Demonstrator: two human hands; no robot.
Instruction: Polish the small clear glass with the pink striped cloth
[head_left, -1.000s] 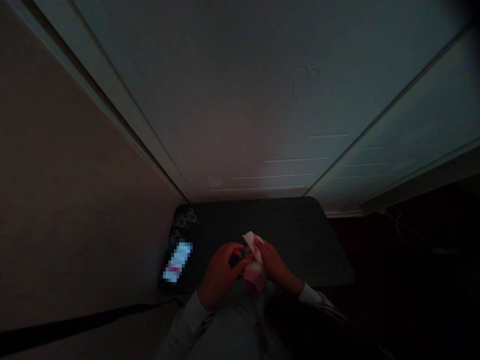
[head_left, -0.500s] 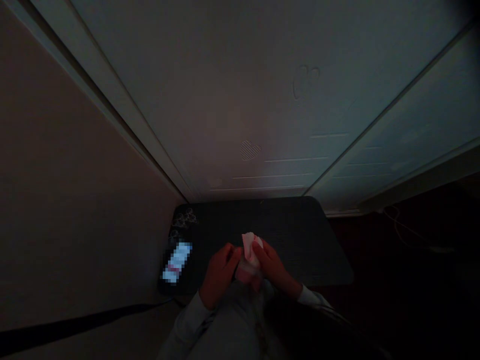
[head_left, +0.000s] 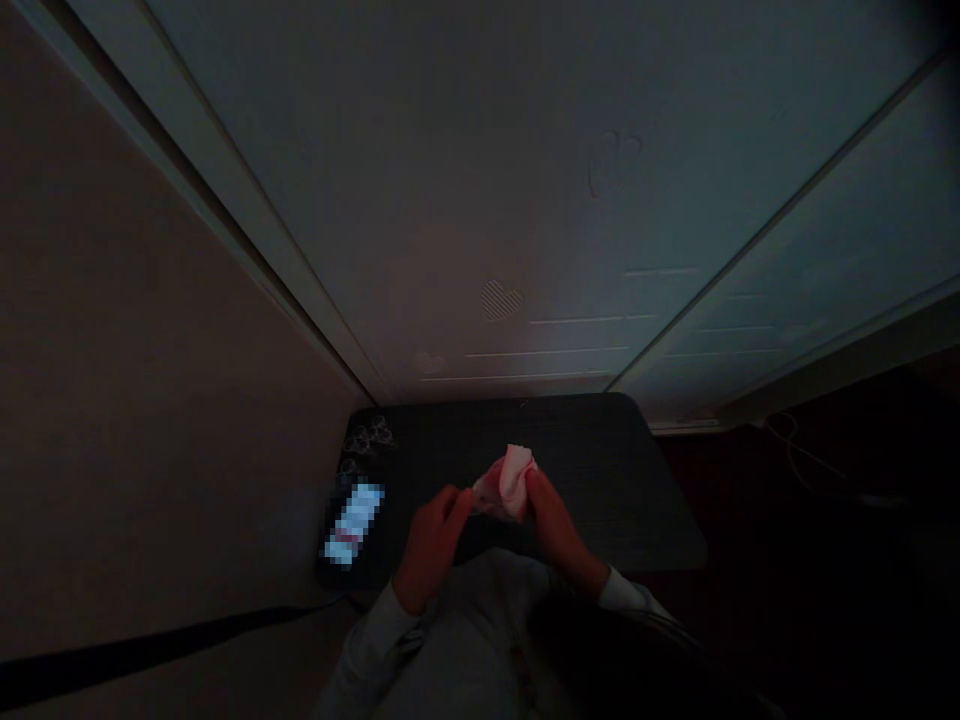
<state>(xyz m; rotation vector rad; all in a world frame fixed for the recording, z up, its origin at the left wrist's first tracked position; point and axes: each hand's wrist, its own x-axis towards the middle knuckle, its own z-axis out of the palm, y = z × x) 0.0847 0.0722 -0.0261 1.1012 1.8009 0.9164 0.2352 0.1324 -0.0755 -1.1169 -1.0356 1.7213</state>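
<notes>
A small pink cloth (head_left: 504, 484), soft and bunched up, is held between my two hands above the near part of a dark table. My left hand (head_left: 433, 540) pinches its left end between thumb and fingers. My right hand (head_left: 556, 530) is closed on its right side, with the thumb toward me and a paler fold standing up above the fingers. The dim light hides what kind of cloth it is.
The dark table top (head_left: 600, 480) has rounded corners and meets a pale panel (head_left: 450, 200) with embossed hearts. A phone with a lit, blurred screen (head_left: 354, 524) lies at the left, near a tangle of thin clear loops (head_left: 371, 436). A cable (head_left: 817, 465) runs at the right.
The cloth has been lifted slightly away from me and stretched sideways between my hands. Its lower part no longer hangs down. My right hand has shifted a little to the right.
</notes>
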